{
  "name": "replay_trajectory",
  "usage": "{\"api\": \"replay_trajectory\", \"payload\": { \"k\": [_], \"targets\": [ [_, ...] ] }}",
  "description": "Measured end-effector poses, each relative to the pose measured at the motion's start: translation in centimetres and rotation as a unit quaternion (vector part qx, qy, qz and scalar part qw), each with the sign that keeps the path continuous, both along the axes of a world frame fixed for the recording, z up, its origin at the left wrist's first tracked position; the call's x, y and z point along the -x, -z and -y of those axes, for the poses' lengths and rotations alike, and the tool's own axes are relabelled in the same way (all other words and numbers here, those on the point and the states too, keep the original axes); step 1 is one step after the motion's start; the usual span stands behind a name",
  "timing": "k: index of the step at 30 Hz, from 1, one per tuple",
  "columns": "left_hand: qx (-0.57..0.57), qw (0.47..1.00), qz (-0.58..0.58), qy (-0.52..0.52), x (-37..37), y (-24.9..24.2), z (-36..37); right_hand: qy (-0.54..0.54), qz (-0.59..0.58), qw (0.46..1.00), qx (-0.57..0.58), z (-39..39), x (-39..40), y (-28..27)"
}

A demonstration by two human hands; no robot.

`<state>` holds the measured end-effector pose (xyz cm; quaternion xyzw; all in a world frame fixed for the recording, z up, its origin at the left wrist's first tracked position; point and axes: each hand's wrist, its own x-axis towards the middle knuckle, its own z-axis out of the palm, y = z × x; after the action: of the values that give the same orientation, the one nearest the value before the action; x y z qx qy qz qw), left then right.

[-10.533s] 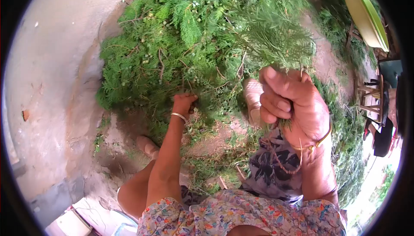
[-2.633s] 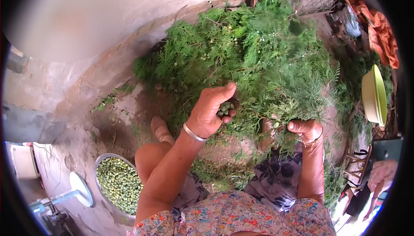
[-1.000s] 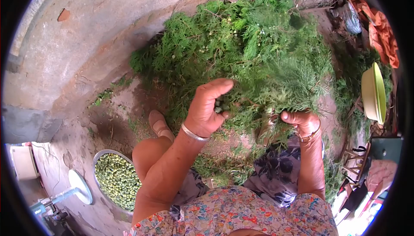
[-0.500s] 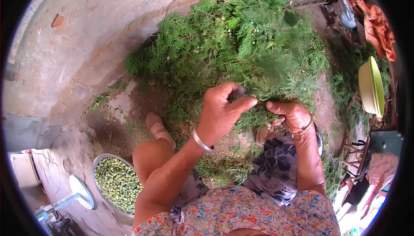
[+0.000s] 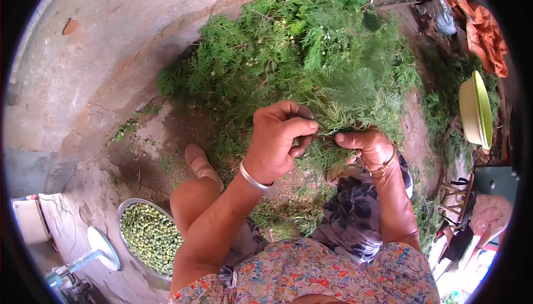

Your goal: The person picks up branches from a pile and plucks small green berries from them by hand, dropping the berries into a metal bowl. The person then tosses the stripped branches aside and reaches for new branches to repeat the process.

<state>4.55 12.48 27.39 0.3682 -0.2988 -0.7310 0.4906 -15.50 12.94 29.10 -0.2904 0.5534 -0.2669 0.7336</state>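
Note:
My right hand [image 5: 366, 147] grips the stem end of a leafy green sprig [image 5: 355, 107] that fans upward over a big pile of green branches [image 5: 288, 54]. Curled shut, my left hand [image 5: 277, 140] pinches at the same sprig with thumb and fingers, just left of the right hand; small green berries were cupped in it moments ago and are hidden now. A metal bowl [image 5: 149, 236] full of small green berries sits on the ground at my lower left, beside my knee.
A concrete wall [image 5: 83, 54] curves along the left. A yellow-green basin [image 5: 474, 109] leans at the right, with orange cloth [image 5: 486, 21] above it. A white object and a pipe fitting [image 5: 83, 259] lie by the bowl. My sandalled foot [image 5: 202, 162] rests on the dirt.
My left hand turned from palm-up with berries showing to closed over the sprig, moving right until it meets my right hand. The right hand lifted the sprig slightly.

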Motion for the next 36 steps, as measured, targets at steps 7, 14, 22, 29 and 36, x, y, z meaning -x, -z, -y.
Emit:
{"api": "replay_trajectory", "payload": {
  "k": [7, 14, 22, 29, 36],
  "targets": [
    [-0.063, 0.97, -0.223, -0.074, -5.1, 0.8, 2.3, 0.074, 0.204, 0.975, 0.057, 0.2, 2.9, 1.0],
    [-0.029, 0.997, -0.064, 0.019, -2.6, 0.8, -0.4, 0.1, 0.225, 0.968, 0.046, 0.2, 3.7, 1.2],
    [0.052, 0.991, 0.078, 0.099, -0.2, 0.8, -1.3, 0.077, 0.224, 0.97, 0.06, 0.2, 2.5, 1.0],
    [0.047, 0.978, 0.151, 0.138, 0.7, 0.8, -2.0, 0.138, 0.1, 0.984, 0.053, 0.1, 1.5, -0.5],
    [0.024, 0.985, 0.136, 0.104, 1.2, 0.9, -1.7, -0.017, 0.038, 0.997, 0.069, -0.1, 1.5, -0.2]
  ]
}}
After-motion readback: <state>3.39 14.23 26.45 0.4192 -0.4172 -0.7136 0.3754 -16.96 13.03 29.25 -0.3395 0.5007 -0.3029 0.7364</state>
